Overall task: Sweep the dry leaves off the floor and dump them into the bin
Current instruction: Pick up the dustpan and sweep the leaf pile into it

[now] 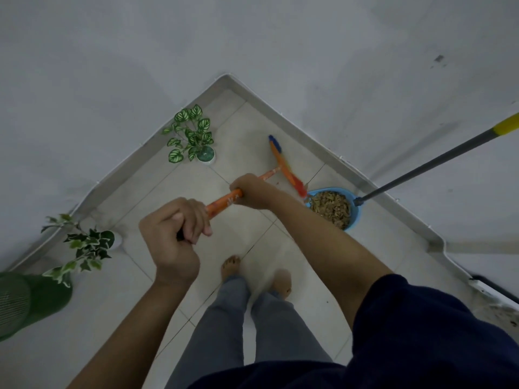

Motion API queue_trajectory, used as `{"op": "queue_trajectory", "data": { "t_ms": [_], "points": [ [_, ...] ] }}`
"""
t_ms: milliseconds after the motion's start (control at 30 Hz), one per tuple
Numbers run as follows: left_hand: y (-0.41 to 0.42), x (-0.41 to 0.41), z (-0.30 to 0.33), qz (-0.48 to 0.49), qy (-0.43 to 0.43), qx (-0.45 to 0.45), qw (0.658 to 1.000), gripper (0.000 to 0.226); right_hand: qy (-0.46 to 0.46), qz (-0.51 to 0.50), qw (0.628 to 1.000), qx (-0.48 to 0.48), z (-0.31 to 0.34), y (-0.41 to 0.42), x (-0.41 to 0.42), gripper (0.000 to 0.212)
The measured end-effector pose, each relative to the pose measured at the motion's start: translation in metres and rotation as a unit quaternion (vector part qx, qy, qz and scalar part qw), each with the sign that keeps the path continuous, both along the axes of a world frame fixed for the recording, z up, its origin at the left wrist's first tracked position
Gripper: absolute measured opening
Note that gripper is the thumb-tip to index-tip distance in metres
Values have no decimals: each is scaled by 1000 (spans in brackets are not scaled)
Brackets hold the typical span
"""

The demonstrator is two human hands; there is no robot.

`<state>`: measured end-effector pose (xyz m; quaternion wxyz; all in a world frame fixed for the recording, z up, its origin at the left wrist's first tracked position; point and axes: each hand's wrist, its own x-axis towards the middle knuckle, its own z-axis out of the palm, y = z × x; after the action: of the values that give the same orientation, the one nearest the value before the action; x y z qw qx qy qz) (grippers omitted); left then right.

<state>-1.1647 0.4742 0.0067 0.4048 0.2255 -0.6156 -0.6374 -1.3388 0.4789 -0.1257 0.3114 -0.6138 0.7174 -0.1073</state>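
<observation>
Both our hands wrap the orange broom (224,202) handle, left hand (174,234) nearest us, right hand (251,192) further down, fingers curled tight around it. Its long axis runs away from us toward the corner, head (286,167) down on the tiles, touching the blue dustpan (355,217) full of dry leaves (332,209).

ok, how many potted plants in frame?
2. One plant with striped green leaves stands near the far corner of the floor. A second plant with darker leaves stands by the left wall, beside the green bin. More could be out of frame.
</observation>
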Motion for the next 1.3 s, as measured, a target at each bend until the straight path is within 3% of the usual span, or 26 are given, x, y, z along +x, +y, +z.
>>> {"op": "queue_trajectory", "data": {
  "t_ms": [200,367,600,700,833,1000,1133,1233,1300],
  "points": [
    [26,-38,-30,-21,-55,15,998,29,83,-7,993,82,-20,25,-47,41],
    [45,-37,-69,-23,-105,15,994,27,73,2,989,131,-65,40,-43,42],
    [53,18,-60,10,-102,-4,995,28,15,44,996,80,-58,27,12,41],
    [46,35,-31,14,-77,-17,997,27,-7,33,999,9,-36,22,30,43],
    [26,45,14,-21,-21,-49,998,29,-20,-61,993,-102,1,14,49,47],
    [-8,25,67,-93,14,-93,991,30,-81,-220,951,-200,43,-6,64,49],
    [-24,-2,86,-176,-32,-128,975,29,-121,-318,914,-220,44,-16,67,27],
    [-21,-16,74,-230,-87,-110,963,28,-145,-365,905,-166,20,-8,76,41],
    [-15,-17,64,-264,-103,-91,955,30,-151,-427,878,-155,3,8,87,43]
  ]
}}
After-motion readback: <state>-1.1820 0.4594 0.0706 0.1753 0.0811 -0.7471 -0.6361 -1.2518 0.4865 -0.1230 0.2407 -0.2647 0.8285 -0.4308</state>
